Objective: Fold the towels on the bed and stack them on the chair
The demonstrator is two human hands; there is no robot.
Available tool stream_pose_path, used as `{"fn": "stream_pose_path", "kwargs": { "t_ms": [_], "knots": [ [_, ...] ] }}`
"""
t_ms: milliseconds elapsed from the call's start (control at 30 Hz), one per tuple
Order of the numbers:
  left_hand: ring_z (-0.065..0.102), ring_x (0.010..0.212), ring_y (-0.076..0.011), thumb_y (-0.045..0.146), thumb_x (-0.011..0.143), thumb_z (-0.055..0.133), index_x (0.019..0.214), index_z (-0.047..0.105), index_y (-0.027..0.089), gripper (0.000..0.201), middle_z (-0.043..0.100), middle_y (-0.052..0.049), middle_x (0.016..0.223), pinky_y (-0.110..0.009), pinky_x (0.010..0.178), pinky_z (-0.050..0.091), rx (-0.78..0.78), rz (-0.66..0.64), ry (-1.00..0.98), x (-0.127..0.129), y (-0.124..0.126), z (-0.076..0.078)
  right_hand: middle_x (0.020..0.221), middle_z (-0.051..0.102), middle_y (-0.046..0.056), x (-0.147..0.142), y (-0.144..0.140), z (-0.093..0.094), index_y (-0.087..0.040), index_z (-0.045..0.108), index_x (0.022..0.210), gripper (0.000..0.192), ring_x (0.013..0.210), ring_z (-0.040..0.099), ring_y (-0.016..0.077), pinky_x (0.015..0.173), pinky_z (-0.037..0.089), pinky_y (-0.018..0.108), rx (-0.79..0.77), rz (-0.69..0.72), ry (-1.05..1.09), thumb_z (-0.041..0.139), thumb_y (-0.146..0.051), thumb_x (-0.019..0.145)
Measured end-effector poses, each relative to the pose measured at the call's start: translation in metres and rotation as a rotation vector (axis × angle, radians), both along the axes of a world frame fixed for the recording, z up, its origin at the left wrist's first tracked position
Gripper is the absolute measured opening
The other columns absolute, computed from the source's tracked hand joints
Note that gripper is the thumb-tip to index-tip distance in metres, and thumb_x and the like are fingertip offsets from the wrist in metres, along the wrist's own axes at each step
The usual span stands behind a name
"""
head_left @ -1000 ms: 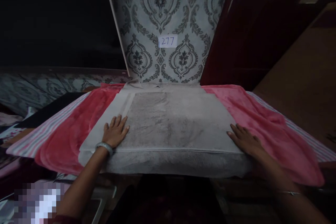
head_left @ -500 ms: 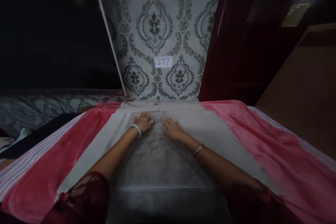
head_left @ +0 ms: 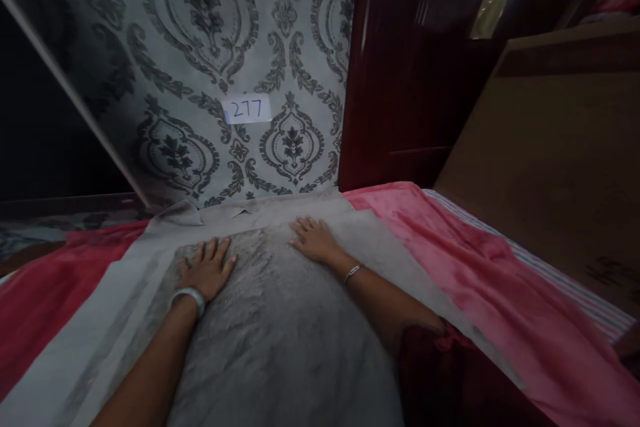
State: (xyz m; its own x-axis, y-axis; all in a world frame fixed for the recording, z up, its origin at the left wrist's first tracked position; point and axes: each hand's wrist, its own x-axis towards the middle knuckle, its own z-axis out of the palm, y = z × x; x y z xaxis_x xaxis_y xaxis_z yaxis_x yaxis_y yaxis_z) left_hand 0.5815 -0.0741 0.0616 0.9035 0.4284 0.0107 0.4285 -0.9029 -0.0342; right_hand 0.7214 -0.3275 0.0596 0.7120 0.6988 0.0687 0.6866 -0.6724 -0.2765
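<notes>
A grey, soft-looking piece of fabric [head_left: 280, 340] lies spread before me, its surface creased between my hands. My left hand [head_left: 206, 272] rests flat on it near the far left corner, fingers spread, a pale bangle at the wrist. Over by the far right corner, my right hand [head_left: 316, 240] lies palm down with fingers stretched out, a thin bracelet on that wrist. Beneath the fabric is a larger light grey cloth [head_left: 90, 320], which shows along the far edge and both sides.
Pink-red blanket [head_left: 430, 247] extends on both sides under the cloth, over a striped sheet [head_left: 560, 287]. Behind stand a patterned wall with a paper label [head_left: 247, 109] reading 277, and a dark red panel [head_left: 400, 80]. A large cardboard box [head_left: 555, 140] leans at right, a dark screen [head_left: 45, 120] at left.
The view has turned right and come closer. My hands are farther apart on the grey fabric, the right one nearer its far right corner. Both remain flat.
</notes>
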Motion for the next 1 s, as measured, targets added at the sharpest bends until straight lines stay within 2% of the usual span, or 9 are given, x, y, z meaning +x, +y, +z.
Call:
{"fn": "stream_pose_path", "kwargs": {
  "t_ms": [200, 300, 367, 433, 500, 667, 733, 867, 1000],
  "knots": [
    [0.013, 0.153, -0.0337, 0.05, 0.098, 0.018, 0.159, 0.021, 0.026, 0.066, 0.016, -0.008, 0.167, -0.066, 0.116, 0.02, 0.021, 0.006, 0.023, 0.0, 0.0, 0.003, 0.167, 0.013, 0.003, 0.052, -0.119, -0.01, -0.03, 0.022, 0.159, 0.063, 0.152, 0.011, 0.0279, 0.12, 0.012, 0.055, -0.123, -0.467, 0.04, 0.025, -0.056, 0.102],
    [0.015, 0.153, -0.034, 0.05, 0.098, 0.018, 0.159, 0.022, 0.026, 0.066, 0.017, -0.008, 0.167, -0.066, 0.115, 0.02, 0.011, -0.002, 0.011, 0.001, 0.001, 0.003, 0.166, 0.016, 0.004, 0.054, -0.153, -0.011, -0.028, 0.022, 0.159, 0.062, 0.152, 0.013, 0.029, 0.119, 0.015, 0.057, -0.133, -0.542, 0.075, 0.023, -0.054, 0.103],
    [0.015, 0.153, -0.0347, 0.051, 0.098, 0.019, 0.159, 0.022, 0.026, 0.066, 0.018, -0.009, 0.167, -0.067, 0.115, 0.02, 0.01, 0.003, 0.009, 0.001, 0.003, 0.001, 0.166, 0.015, 0.007, 0.048, -0.16, -0.008, -0.025, 0.025, 0.159, 0.061, 0.152, 0.014, 0.0312, 0.118, 0.017, 0.059, -0.142, -0.588, 0.083, 0.022, -0.052, 0.104],
    [0.016, 0.152, -0.0354, 0.051, 0.098, 0.02, 0.159, 0.023, 0.026, 0.066, 0.019, -0.009, 0.166, -0.067, 0.115, 0.02, 0.011, 0.01, 0.006, 0.002, 0.003, 0.0, 0.166, 0.013, 0.012, 0.036, -0.155, -0.001, -0.021, 0.027, 0.158, 0.062, 0.152, 0.011, 0.0339, 0.116, 0.019, 0.06, -0.134, -0.639, 0.059, 0.023, -0.049, 0.104],
    [0.017, 0.152, -0.0359, 0.052, 0.098, 0.022, 0.158, 0.024, 0.027, 0.066, 0.02, -0.009, 0.166, -0.068, 0.114, 0.021, 0.006, 0.009, 0.006, 0.002, 0.003, 0.0, 0.166, 0.011, 0.015, 0.016, -0.137, 0.006, -0.021, 0.028, 0.158, 0.062, 0.152, 0.008, 0.0346, 0.116, 0.018, 0.06, -0.104, -0.611, 0.002, 0.026, -0.049, 0.103],
    [0.017, 0.152, -0.036, 0.052, 0.098, 0.021, 0.158, 0.026, 0.026, 0.066, 0.02, -0.009, 0.166, -0.068, 0.114, 0.021, -0.008, 0.006, -0.003, -0.001, -0.004, 0.007, 0.167, 0.01, 0.006, -0.05, -0.071, 0.011, -0.032, 0.027, 0.158, 0.062, 0.153, 0.007, 0.0307, 0.118, 0.014, 0.058, -0.044, -0.143, -0.039, 0.033, -0.055, 0.101],
    [0.017, 0.152, -0.0368, 0.052, 0.098, 0.021, 0.158, 0.026, 0.025, 0.067, 0.02, -0.01, 0.166, -0.068, 0.114, 0.021, -0.017, 0.012, 0.01, -0.002, -0.009, 0.011, 0.167, 0.012, 0.005, -0.072, -0.055, 0.006, -0.032, 0.027, 0.158, 0.063, 0.153, 0.007, 0.0307, 0.118, 0.014, 0.058, -0.053, -0.045, -0.003, 0.033, -0.057, 0.1],
    [0.017, 0.151, -0.0392, 0.056, 0.098, 0.019, 0.158, 0.027, 0.025, 0.068, 0.019, -0.013, 0.166, -0.069, 0.113, 0.023, -0.091, -0.029, 0.091, -0.013, -0.024, 0.021, 0.165, 0.019, 0.007, -0.09, -0.053, -0.009, -0.027, 0.029, 0.158, 0.063, 0.152, 0.013, 0.0305, 0.119, 0.014, 0.055, -0.095, -0.053, -0.007, 0.028, -0.057, 0.102],
    [0.021, 0.152, -0.0311, 0.055, 0.098, 0.023, 0.156, 0.03, 0.03, 0.063, 0.023, -0.008, 0.165, -0.062, 0.116, 0.024, -0.177, -0.16, 0.141, -0.054, -0.034, 0.032, 0.166, 0.018, 0.006, -0.086, -0.061, -0.016, -0.027, 0.028, 0.158, 0.061, 0.152, 0.015, 0.0292, 0.12, 0.016, 0.053, -0.122, -0.076, -0.049, 0.027, -0.053, 0.103]
  ]
}}
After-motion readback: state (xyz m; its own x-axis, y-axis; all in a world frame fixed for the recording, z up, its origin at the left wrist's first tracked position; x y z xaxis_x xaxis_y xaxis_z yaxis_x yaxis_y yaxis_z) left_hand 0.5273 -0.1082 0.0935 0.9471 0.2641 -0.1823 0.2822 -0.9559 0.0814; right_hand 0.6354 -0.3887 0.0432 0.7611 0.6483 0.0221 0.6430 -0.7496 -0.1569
